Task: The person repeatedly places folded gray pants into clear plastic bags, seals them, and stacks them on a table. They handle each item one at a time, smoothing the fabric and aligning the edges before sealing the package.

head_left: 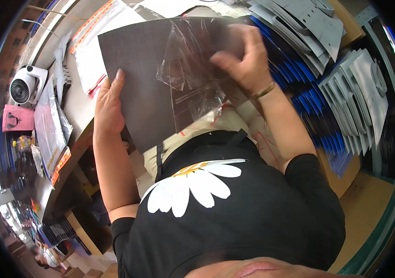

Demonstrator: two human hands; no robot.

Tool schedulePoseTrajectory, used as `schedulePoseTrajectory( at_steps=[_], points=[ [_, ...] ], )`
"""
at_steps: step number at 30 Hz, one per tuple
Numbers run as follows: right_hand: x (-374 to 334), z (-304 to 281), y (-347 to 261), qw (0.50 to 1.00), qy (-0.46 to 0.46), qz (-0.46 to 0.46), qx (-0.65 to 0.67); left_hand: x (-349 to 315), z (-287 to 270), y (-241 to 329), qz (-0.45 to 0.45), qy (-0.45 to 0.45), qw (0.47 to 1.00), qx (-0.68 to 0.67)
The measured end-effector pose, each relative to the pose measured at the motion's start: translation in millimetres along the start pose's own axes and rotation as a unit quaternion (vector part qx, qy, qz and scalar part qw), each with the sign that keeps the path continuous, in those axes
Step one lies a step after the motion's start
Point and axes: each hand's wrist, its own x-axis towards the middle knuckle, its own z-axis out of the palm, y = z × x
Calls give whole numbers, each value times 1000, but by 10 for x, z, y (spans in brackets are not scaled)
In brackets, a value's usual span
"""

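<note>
A large dark brown-grey flat sheet (137,78) is tilted up in front of my body. My left hand (110,106) grips its left edge, thumb on the near face and fingers mostly hidden behind. Crumpled clear plastic film (179,69) lies over the middle and right part of the sheet. At the upper right, my right hand (248,60) hovers by the film, thumb and fingers apart. Motion smears it slightly, and whether its fingertips touch the film is unclear.
Grey-white moulded panels (299,32) and blue-edged pieces (313,106) stand stacked at right. On the left are a small white fan (26,85), a pink box (18,118) and clear bags (51,120). A cardboard box (368,194) sits at lower right; another person (47,257) is far left.
</note>
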Motion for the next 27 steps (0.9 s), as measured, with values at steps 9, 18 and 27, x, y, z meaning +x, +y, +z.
schedulePoseTrajectory(
  at_steps=[9, 18, 27],
  points=[
    [143, 601, -376, 994, -28, -37, 103, -291, -119, -140, 8, 11, 998, -55],
    [168, 582, -43, 836, -15, 342, 428, -281, -409, -310, 24, 72, 996, -40],
    [126, 799, 370, 858, 106, 384, 325, -127, -732, -395, 24, 91, 990, -101]
  ],
)
